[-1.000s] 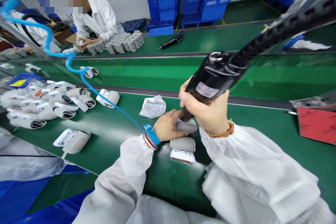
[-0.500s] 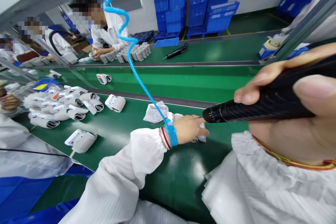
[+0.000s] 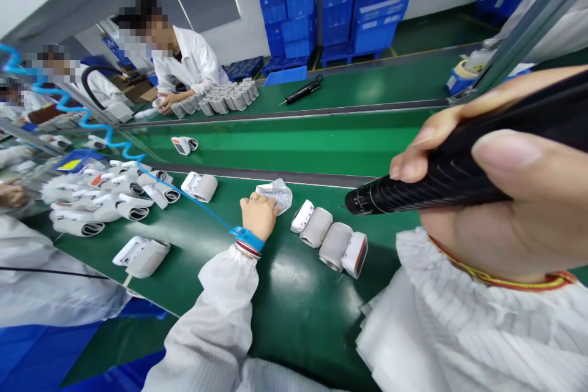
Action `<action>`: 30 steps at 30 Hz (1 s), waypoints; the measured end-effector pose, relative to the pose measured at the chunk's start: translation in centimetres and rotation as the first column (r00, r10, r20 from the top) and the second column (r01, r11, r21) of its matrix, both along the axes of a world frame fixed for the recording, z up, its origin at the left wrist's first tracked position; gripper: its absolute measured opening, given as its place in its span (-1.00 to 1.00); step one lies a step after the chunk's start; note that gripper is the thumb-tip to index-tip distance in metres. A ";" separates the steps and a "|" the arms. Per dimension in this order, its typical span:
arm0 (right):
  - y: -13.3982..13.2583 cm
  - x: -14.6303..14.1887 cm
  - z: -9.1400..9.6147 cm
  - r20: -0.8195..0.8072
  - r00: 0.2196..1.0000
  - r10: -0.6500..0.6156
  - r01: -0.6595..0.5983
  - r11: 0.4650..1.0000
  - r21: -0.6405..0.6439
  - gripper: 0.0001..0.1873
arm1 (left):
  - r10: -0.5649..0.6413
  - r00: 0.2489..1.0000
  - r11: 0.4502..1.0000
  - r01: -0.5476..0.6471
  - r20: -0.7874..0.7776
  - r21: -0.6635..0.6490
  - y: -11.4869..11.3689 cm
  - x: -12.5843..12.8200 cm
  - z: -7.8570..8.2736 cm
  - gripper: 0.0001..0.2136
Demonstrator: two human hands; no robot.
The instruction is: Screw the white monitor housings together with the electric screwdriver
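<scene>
Since half a second ago the left hand point(image 3: 260, 214) has come off the white units point(image 3: 334, 245) and slid over to the little plastic bag point(image 3: 279, 195) just behind and left of them, so both units are out in the open now. The right hand point(image 3: 505, 196) and its screwdriver point(image 3: 432, 188) have barely budged. Only the head view to go on. The left hand sits on the near edge of the bag with its fingers curled down onto it and the tips hidden, so I can't tell if they've pinched anything or are just resting. The bag lies crumpled on the green table point(image 3: 298, 318), clear and full of tiny silvery bits, screws by the look of it. I'd guess it's parked there to be an easy reach for that hand. The right hand is huge in frame, close to the camera, fingers wrapped tight round the black screwdriver body, thumb on top. The tip points left and a bit down, hanging in the air just right of the units, not touching. My read is it's held off to the side to leave the left hand room. The units lie side by side, touching, in a slanted row between the left hand and the driver tip. They have rounded pale grey bodies with flat white end blocks, and the nearer one shows an orange-ish edge. A blue wrist strap point(image 3: 247, 237) trails a coiled cord point(image 3: 92, 128) off left over a pile point(image 3: 105, 199) of the same units. A co-worker point(image 3: 188, 64) sits well apart.
</scene>
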State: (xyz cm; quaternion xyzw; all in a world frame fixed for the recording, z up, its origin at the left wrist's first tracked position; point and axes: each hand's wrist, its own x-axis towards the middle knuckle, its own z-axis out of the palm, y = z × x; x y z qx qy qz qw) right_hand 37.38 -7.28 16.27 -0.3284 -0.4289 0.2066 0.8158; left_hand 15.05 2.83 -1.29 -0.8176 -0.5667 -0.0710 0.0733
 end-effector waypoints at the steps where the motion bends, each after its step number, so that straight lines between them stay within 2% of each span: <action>1: 0.2 0.0 -0.3 0.010 1.000 0.024 -0.024 0.999 0.028 -0.64 | 0.000 1.000 1.000 0.000 -0.006 0.009 0.0 0.2 -0.3 -0.87; 5: 0.8 0.0 -1.7 0.058 0.994 0.095 -0.099 0.993 0.069 -0.72 | -0.002 1.000 0.999 0.000 0.026 0.048 0.2 0.8 -1.1 -0.83; 12: 1.9 -1.1 -3.2 0.075 0.992 0.104 -0.112 0.988 0.107 -0.79 | -0.009 0.998 0.997 0.004 0.066 0.077 0.3 0.6 -1.7 -0.82; 16: 2.2 -1.3 -3.6 0.074 0.991 0.111 -0.121 0.980 0.157 -0.79 | -0.038 0.984 0.996 0.023 0.177 0.086 0.2 0.5 -1.5 -0.82; 18: 2.2 -1.3 -3.6 0.081 0.991 0.111 -0.121 0.983 0.137 -0.81 | -0.052 0.961 0.994 0.023 0.273 0.109 0.2 0.4 -1.4 -0.85; 21: 2.0 -1.5 -3.4 0.059 0.992 0.114 -0.120 0.987 0.107 -0.82 | -0.102 0.873 0.987 0.028 0.477 0.160 -0.4 0.6 -1.1 -0.92; 25: 1.6 -1.8 -3.0 0.029 0.990 0.136 -0.138 0.989 0.049 -0.81 | -0.260 0.635 0.964 0.128 0.728 0.232 -2.3 1.5 -0.1 -0.93; 28: 1.3 -1.8 -2.8 0.038 0.986 0.160 -0.161 0.987 0.013 -0.81 | -0.320 0.473 0.942 0.249 0.821 0.224 -3.9 2.3 0.7 -0.92; 30: 1.1 -1.4 -2.6 0.066 0.977 0.201 -0.201 0.979 0.000 -0.80 | -0.333 0.430 0.929 0.301 0.839 0.214 -4.7 2.6 1.0 -0.87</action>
